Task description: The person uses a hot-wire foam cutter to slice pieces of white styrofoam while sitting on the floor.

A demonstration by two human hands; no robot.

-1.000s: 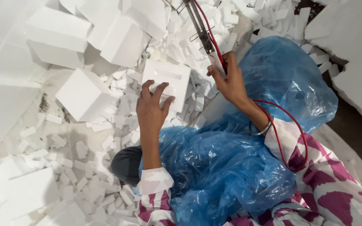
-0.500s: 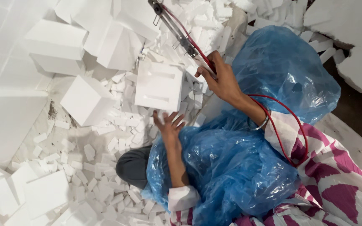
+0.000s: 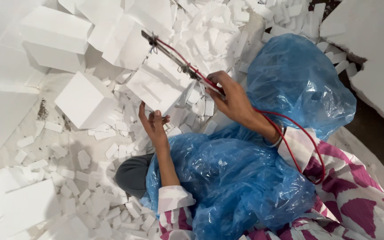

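At centre frame the left hand (image 3: 153, 122) sits with fingers spread open, fingertips touching the lower edge of a white foam block (image 3: 158, 84). The right hand (image 3: 234, 98), right of centre, has fingers closed around the handle of a long cutter tool (image 3: 174, 53), which extends toward the upper left across the block. A red cable (image 3: 298, 133) trails over blue plastic sheeting (image 3: 245, 178). Foam scraps (image 3: 90, 186) litter the floor.

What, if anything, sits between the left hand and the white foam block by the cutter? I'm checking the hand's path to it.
Nothing visible does. The left hand is open just below the foam block, its fingertips at or near the block's lower edge; contact can't be confirmed. The right hand holds the cutter tool across the block's top.
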